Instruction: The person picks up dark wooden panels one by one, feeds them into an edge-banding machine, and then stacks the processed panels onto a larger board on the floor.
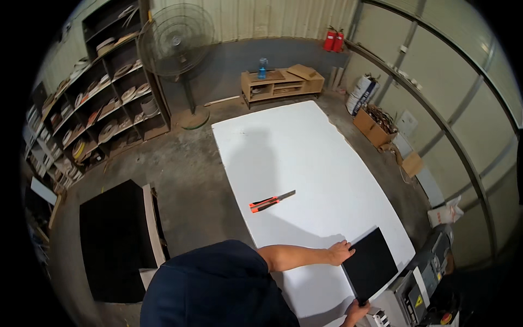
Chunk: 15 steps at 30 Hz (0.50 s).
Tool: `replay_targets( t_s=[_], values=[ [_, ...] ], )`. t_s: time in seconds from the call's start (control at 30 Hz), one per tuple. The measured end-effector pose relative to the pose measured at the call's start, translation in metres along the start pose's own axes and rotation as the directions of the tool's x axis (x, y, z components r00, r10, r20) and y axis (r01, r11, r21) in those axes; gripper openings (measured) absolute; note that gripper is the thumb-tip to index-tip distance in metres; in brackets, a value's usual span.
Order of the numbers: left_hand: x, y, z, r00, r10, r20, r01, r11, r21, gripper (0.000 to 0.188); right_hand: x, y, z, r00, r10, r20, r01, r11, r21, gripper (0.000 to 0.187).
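A black rectangular panel (371, 266) lies at the right side of a large white-topped table (305, 147), near its right edge. My left hand (340, 253) reaches across and grips the panel's far left corner, fingers on its top face. At the panel's near corner my right hand (357, 313) holds its edge, thumb on top; the fingers underneath are hidden. Left of the panel, apart from both hands, a hand tool (272, 201) with two orange-and-black handles and a grey blade rests on the white surface.
A machine (419, 291) with a grey housing stands close at the lower right. Dark panels are stacked (111, 240) on the left. Behind are a pedestal fan (177, 41), shelves of edging rolls (103, 98) and a low wooden cabinet (280, 84). A cardboard box (373, 128) sits right of the table.
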State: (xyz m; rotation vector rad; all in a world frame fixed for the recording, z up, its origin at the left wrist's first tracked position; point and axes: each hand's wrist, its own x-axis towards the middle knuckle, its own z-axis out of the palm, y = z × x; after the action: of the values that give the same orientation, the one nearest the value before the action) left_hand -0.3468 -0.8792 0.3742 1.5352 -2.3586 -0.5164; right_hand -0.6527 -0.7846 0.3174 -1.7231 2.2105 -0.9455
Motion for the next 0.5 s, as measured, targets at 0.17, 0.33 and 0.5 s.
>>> replay_targets(
  t_s=[0.17, 0.33, 0.5],
  values=[
    [-0.015, -0.025, -0.013, 0.996, 0.048, 0.079, -0.045, 0.998, -0.040, 0.061, -0.017, -0.038, -0.020, 0.978, 0.014, 0.206, 0.011, 0.993, -0.120, 0.045],
    [-0.084, -0.032, -0.020, 0.989, 0.130, 0.071, -0.126, 0.990, -0.056, 0.060, -0.081, -0.074, -0.041, 0.983, -0.057, 0.172, 0.078, 0.990, -0.115, 0.037],
    [-0.110, -0.047, -0.021, 0.978, 0.163, 0.130, -0.166, 0.986, 0.015, 0.052, -0.130, -0.128, -0.051, 0.994, -0.064, 0.086, 0.070, 0.995, -0.066, 0.031]
  ],
)
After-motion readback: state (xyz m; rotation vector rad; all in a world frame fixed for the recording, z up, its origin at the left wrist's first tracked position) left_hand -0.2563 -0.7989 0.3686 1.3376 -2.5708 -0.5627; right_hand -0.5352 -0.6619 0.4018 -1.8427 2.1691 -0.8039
